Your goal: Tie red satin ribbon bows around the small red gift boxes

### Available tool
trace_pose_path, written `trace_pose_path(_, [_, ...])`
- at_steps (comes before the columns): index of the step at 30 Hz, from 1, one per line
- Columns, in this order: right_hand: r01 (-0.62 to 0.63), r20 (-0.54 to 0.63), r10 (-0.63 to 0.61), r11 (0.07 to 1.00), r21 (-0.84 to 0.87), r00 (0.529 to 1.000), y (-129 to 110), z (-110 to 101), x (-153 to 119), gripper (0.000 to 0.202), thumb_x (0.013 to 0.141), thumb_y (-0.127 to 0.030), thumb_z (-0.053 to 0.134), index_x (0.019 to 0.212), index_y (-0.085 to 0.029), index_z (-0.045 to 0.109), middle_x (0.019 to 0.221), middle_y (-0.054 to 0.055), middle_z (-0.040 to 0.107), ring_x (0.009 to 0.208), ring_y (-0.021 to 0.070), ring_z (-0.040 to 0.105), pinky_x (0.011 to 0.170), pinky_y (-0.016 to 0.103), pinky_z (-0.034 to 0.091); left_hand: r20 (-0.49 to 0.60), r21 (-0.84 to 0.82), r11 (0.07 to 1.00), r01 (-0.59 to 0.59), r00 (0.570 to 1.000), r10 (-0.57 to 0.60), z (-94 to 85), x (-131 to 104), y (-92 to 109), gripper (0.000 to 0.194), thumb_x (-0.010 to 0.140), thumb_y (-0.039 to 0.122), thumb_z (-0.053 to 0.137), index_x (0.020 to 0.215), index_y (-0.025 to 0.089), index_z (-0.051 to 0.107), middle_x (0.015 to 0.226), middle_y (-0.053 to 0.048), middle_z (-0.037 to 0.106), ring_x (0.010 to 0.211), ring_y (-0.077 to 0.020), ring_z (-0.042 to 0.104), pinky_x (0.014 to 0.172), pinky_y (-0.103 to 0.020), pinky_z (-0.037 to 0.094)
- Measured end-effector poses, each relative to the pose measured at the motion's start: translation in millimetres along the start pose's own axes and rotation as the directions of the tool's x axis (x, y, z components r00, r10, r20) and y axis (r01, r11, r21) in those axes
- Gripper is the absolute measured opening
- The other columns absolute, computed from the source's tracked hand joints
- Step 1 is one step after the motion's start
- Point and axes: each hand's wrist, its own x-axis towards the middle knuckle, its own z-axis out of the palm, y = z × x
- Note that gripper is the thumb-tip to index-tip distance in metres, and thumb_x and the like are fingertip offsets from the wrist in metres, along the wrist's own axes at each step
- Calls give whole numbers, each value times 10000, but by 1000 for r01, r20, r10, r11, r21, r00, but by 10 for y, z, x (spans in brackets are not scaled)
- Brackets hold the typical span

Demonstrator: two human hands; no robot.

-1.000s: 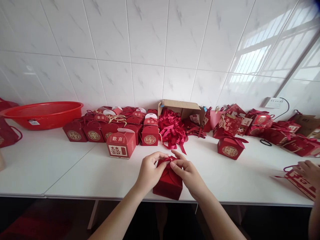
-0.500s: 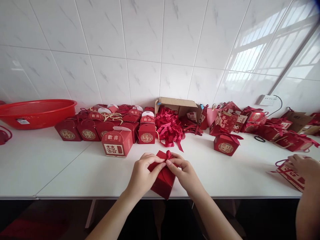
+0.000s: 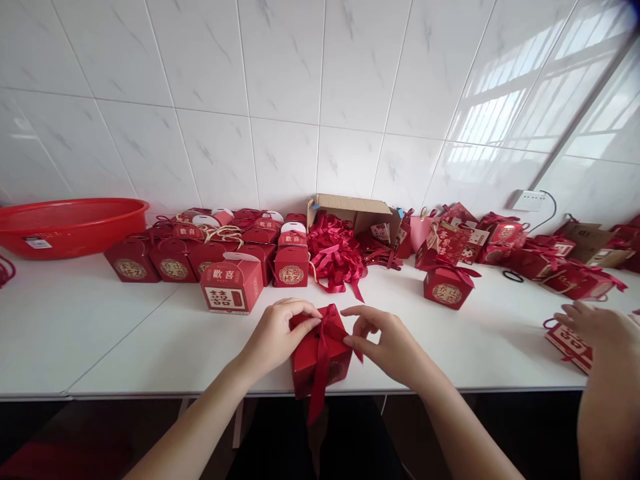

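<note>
A red gift box (image 3: 303,357) sits at the table's front edge, its top toward me. A dark red ribbon (image 3: 323,357) is tied in a bow on it, one tail hanging over the front. My left hand (image 3: 277,337) is closed, thumb and index finger pinching the ribbon at the bow's left side. My right hand (image 3: 385,340) is on the right of the bow, index finger stretched out and apart from the thumb. Its thumb tip is at the ribbon's right part; I see no clear grip there.
Several red boxes (image 3: 233,287) stand at the left, by a red basin (image 3: 75,227). Behind are a pile of ribbons (image 3: 337,257) and a cardboard box (image 3: 355,202). A tied box (image 3: 447,288) stands right; another person's hand (image 3: 595,327) is on a box (image 3: 567,343) at far right.
The box has turned and stands more upright, with the bow and a long ribbon tail now showing. My right hand has moved right, its fingers parting. The other person's hand has shifted left.
</note>
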Motion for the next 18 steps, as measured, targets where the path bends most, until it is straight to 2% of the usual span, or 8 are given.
trace_pose_path(3, [-13, 66, 13, 1000, -1, 998, -99, -68, 22, 384, 795, -347, 622, 1154, -216, 588, 725, -7, 639, 609, 130, 563, 619, 269, 469, 30, 43, 999, -25, 999, 23, -64, 30, -4, 113, 827, 297, 593, 813, 230, 683, 945, -15, 705, 940, -199, 625, 870, -308, 459])
trace_pose_path(5, [-8, 49, 8, 1000, -13, 999, -115, -66, 104, 438, 817, -403, 590, 1211, -213, 560, 909, 40, 659, 647, 128, 574, 625, 273, 478, 88, 45, 999, -30, 996, 26, -124, 59, 17, 119, 824, 318, 597, 814, 235, 681, 945, -12, 701, 949, -202, 615, 869, -314, 457])
trace_pose_path(7, [16, 59, -15, 1000, -13, 998, -91, -30, 224, 463, 837, -371, 566, 1274, -227, 519, 1062, 63, 642, 711, 129, 586, 673, 283, 489, 154, 47, 998, -47, 987, 39, -184, 95, 47, 122, 824, 331, 596, 814, 239, 677, 920, -4, 699, 945, -203, 608, 878, -321, 450])
trace_pose_path(9, [43, 92, -43, 999, 0, 995, -50, 21, 341, 458, 831, -285, 573, 1282, -229, 514, 1042, 56, 657, 733, 129, 588, 705, 286, 488, 204, 67, 995, -70, 977, 55, -233, 131, 70, 121, 827, 328, 591, 814, 242, 674, 890, 1, 698, 933, -203, 603, 889, -331, 439])
trace_pose_path(11, [73, 87, -73, 997, -1, 994, -17, 58, 414, 399, 816, -208, 578, 1214, -211, 563, 927, 39, 674, 715, 129, 583, 693, 280, 480, 236, 113, 991, -76, 971, 48, -269, 159, 79, 113, 824, 321, 591, 819, 248, 677, 897, -2, 696, 964, -216, 586, 909, -352, 425])
trace_pose_path(14, [235, 78, -232, 972, -28, 969, 0, 62, 417, 291, 826, -112, 532, 1079, -210, 637, 859, 25, 661, 750, 134, 582, 699, 270, 468, 271, 201, 978, -58, 963, 2, -307, 186, 82, 119, 819, 326, 591, 865, 265, 683, 958, -13, 684, 1062, -253, 529, 962, -406, 384])
trace_pose_path(16, [386, 111, -378, 921, -57, 919, 5, 44, 379, 327, 850, -62, 472, 1047, -229, 671, 888, 33, 634, 791, 132, 574, 728, 271, 467, 299, 246, 967, -64, 954, -13, -330, 202, 93, 131, 823, 314, 582, 895, 273, 683, 975, -14, 672, 1078, -261, 508, 990, -431, 353])
trace_pose_path(18, [489, 169, -470, 867, -97, 866, 21, 34, 344, 394, 870, -40, 421, 1076, -249, 685, 894, 46, 580, 787, 129, 555, 735, 276, 475, 326, 281, 957, -76, 945, -21, -354, 221, 109, 147, 822, 287, 573, 921, 283, 681, 978, -10, 660, 1071, -260, 498, 991, -438, 344])
